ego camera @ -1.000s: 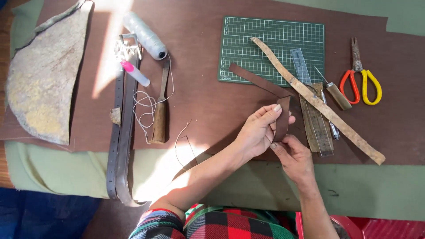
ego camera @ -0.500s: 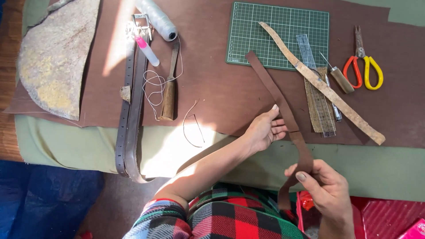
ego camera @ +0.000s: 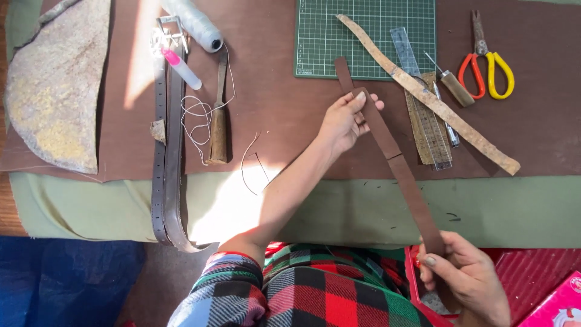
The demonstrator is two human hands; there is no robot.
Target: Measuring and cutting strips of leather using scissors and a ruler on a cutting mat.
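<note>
A long brown leather strap [ego camera: 393, 160] runs slantwise from the green cutting mat [ego camera: 321, 42] down past the near edge of the bench [ego camera: 339, 212]. It is narrow, smooth and dark, drawn fairly straight. The left hand [ego camera: 345, 121] pinches it near its upper end, fingers closed on it; the right hand [ego camera: 466, 281] grips its lower end between thumb and fingers. The step looks like stretching and checking the strap. Right of it lie a rough tan strip [ego camera: 436, 103], a clear ruler [ego camera: 423, 115] and scissors [ego camera: 487, 66].
</note>
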